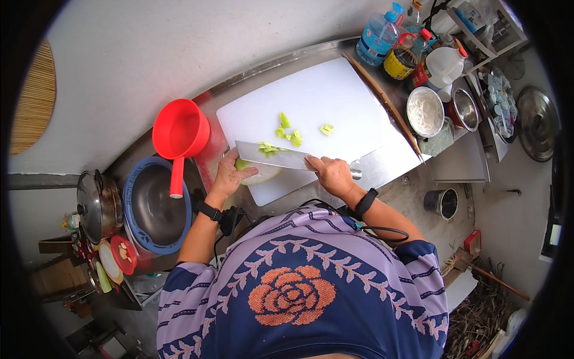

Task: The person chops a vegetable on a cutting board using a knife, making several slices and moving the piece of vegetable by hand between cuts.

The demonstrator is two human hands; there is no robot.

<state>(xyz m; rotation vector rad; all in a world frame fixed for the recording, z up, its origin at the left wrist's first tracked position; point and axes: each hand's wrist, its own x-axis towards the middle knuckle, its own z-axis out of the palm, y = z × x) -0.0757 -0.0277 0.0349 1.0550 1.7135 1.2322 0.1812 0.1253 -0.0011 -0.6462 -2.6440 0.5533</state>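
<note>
On a white cutting board (309,98), my left hand (231,175) grips a pale green, round piece of gourd or melon (260,172) at its left side. My right hand (334,175) is closed around the handle of a wide metal cleaver (276,156), whose blade lies over the far edge of that piece. Green peelings (267,148) show along the blade. Farther up the board are more green peelings (289,134), and a small one (327,129) lies apart to the right.
A red plastic dipper (179,130) and a blue-rimmed basin (157,206) stand on the left. Along the board's right side runs a long wooden stick (385,101). Beyond it are bottles (379,38), a white bowl (425,112) and a metal bowl (465,109).
</note>
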